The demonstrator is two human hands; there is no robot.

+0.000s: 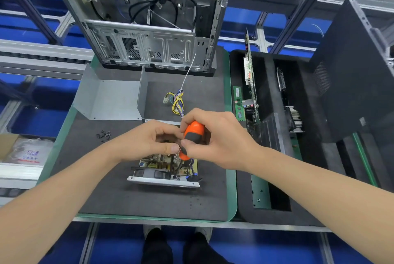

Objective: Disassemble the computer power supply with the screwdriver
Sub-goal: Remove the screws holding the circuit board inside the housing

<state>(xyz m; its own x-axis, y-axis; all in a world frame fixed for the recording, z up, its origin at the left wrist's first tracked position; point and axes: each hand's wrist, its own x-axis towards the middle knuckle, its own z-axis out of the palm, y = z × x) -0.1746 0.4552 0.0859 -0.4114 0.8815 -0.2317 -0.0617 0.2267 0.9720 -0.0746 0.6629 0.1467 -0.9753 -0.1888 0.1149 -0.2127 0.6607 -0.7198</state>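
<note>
The right hand (215,140) grips the orange screwdriver (191,135) upright over the open power supply (166,169) on the dark mat (128,195), while the left hand (147,142) curls beside it, holding what I cannot tell, so it is best to keep the tip seated straight and press before turning.

Blue and red print on the plastic bag (29,152) is too blurred to read.
</note>
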